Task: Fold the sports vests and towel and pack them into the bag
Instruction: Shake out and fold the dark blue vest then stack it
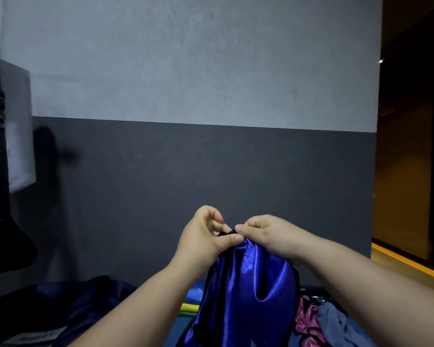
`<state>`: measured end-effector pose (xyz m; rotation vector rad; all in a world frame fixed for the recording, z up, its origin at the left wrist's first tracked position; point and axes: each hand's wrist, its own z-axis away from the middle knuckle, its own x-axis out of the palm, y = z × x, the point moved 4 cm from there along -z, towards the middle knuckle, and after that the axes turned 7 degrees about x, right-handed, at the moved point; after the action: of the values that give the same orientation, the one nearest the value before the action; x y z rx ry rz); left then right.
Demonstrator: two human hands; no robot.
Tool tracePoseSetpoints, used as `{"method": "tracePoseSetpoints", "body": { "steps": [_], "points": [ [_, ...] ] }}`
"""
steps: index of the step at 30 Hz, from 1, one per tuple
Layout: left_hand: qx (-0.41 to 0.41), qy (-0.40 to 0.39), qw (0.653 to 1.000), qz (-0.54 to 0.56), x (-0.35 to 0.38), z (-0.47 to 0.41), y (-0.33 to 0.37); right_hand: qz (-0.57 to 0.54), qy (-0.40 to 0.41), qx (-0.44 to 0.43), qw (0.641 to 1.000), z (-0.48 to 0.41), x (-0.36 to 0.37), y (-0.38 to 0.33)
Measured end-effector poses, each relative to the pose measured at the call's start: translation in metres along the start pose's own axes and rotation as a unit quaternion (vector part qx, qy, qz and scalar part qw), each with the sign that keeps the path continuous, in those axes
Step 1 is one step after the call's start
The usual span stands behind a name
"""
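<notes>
1. Two-toned wall (186, 159), pale grey above and charcoal below, fills the background; a blue surface (181, 329) shows at the bottom edge.
2. Low in the centre of the frame, a shiny royal-blue satin sports vest with black trim (251, 291) hangs gathered in soft vertical folds.
3. Left hand (206, 236) pinches the black trim at the vest's top between thumb and fingers. Right hand (268, 236), fingers curled, pinches the blue cloth just beside it.
4. To fold well, the hands should probably part along the top edge, letting the slippery fabric hang flat before it is laid down.
5. At lower right lie crumpled pink satin cloth (308, 319) and a matte grey-blue cloth (336, 324). Dark navy fabric (90, 296) at lower left may be the bag; I cannot tell.
</notes>
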<state>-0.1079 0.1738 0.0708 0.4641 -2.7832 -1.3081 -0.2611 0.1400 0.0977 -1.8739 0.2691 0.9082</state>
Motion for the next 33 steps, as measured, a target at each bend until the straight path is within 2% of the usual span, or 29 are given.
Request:
{"method": "tracePoseSetpoints", "body": {
  "steps": [4,8,12,19,24,26,30,33],
  "points": [
    [0.021,0.014,0.999,-0.044,-0.003,0.000,-0.004,-0.005,0.013,-0.019,1.000,-0.003,0.003,-0.002],
    [0.003,-0.024,0.998,-0.052,-0.003,0.000,-0.011,0.006,0.039,-0.051,0.998,-0.007,0.006,-0.004],
    [-0.027,-0.059,0.991,-0.116,-0.007,0.006,-0.026,0.029,0.101,-0.091,0.990,-0.013,0.005,-0.008],
    [-0.073,-0.075,0.960,-0.260,-0.046,-0.010,-0.057,-0.058,0.221,-0.077,0.971,-0.042,-0.011,0.016],
    [-0.016,-0.086,0.916,-0.392,-0.057,-0.035,-0.051,-0.090,0.230,-0.028,0.969,-0.059,-0.003,0.066],
    [-0.002,-0.114,0.885,-0.452,-0.051,-0.033,-0.063,-0.075,0.234,-0.002,0.969,-0.060,0.000,0.090],
    [0.036,-0.184,0.821,-0.540,-0.021,-0.005,-0.127,0.044,0.209,0.042,0.976,-0.057,0.022,0.153],
    [0.021,-0.245,0.799,-0.548,0.013,0.043,-0.194,0.097,0.168,0.107,0.975,-0.049,0.054,0.217]
  ]
}}
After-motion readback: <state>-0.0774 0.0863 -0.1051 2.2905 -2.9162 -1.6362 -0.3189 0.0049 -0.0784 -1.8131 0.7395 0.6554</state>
